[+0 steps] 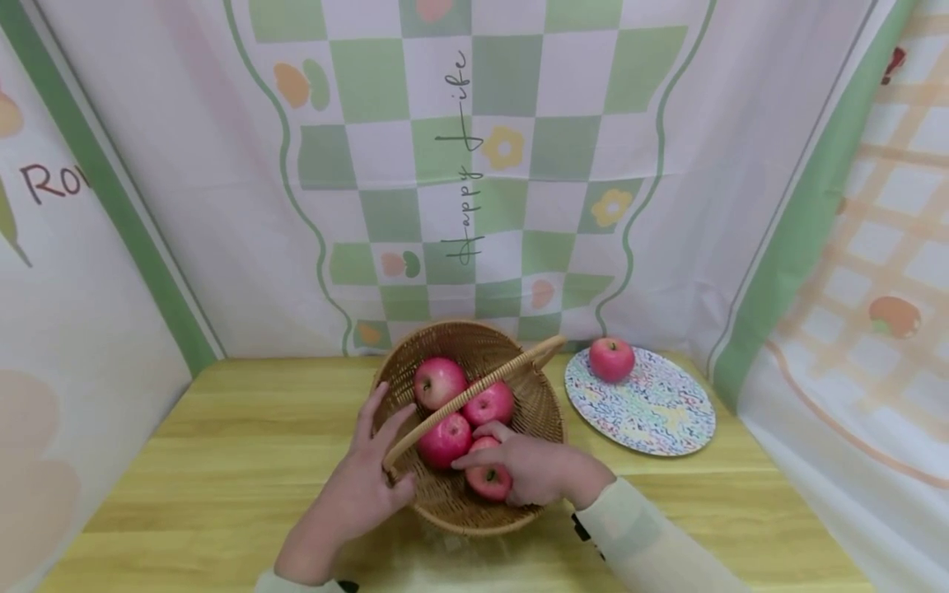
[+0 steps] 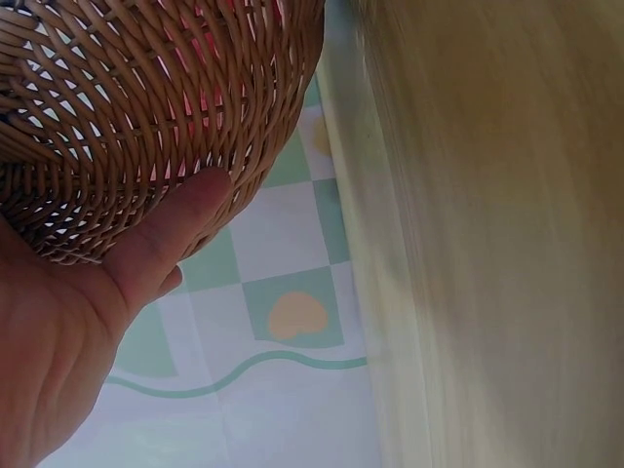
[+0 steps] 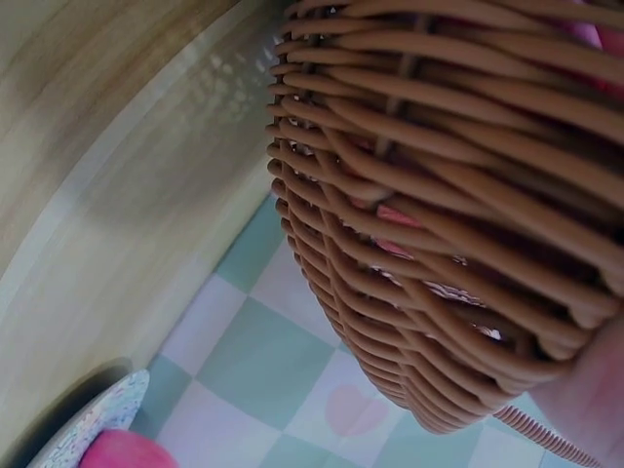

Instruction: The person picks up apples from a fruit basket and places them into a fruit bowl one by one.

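Observation:
A round wicker basket (image 1: 544, 403) with an arched handle (image 1: 482, 387) stands on the wooden table and contains several red apples. My right hand (image 1: 537, 469) reaches over its near right rim and grips the front apple (image 1: 491, 482), fingers across the top and side. Behind that one lie other apples (image 1: 440, 383) under the handle. At the left rim, my left hand (image 1: 363, 482) rests with fingers spread, close to the handle's base. From the left wrist, a straight digit (image 2: 185, 224) lies against the woven wall (image 2: 117, 117). The basket's side (image 3: 439, 214) hides most of the right hand in its wrist view.
To the right of the basket lies a round speckled plate (image 1: 652, 412) with one red apple (image 1: 611, 360) near its far left edge. A checkered cloth (image 1: 437, 181) hangs behind the table (image 1: 245, 469), and printed cloths hang at both sides.

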`<state>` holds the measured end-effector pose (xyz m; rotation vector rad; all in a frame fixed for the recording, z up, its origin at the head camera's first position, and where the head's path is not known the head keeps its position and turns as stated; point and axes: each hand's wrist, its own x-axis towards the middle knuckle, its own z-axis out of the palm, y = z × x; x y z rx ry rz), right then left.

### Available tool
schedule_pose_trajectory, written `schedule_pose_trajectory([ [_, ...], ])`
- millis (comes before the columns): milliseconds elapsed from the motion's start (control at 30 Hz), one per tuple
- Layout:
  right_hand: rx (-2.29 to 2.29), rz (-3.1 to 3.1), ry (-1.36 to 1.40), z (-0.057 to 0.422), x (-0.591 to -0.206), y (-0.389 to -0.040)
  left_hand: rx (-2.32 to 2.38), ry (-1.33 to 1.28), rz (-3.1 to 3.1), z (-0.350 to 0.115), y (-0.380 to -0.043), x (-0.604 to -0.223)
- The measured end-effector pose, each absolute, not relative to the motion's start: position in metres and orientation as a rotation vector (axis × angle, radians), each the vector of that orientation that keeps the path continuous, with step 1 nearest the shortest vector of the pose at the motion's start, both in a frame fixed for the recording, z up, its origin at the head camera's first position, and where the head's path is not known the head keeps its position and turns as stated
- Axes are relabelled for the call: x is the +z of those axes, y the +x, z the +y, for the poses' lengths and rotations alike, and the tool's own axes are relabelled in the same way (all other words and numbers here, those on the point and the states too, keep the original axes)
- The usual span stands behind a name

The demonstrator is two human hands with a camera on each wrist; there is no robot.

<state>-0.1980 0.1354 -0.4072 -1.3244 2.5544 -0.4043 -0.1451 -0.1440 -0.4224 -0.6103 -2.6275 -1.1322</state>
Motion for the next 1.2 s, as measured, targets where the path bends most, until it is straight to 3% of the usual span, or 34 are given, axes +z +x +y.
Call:
schedule_pose_trajectory([
  [433, -0.515, 2.524, -1.375, 0.135, -0.411, -0.201, -1.116, -0.62, -2.609, -0.143, -0.144, -0.42],
  [1200, -1.224, 2.325, -1.289, 0.159, -0.412, -0.21, -1.163, -0.584, -2.689, -0.142, -0.143, -0.418],
])
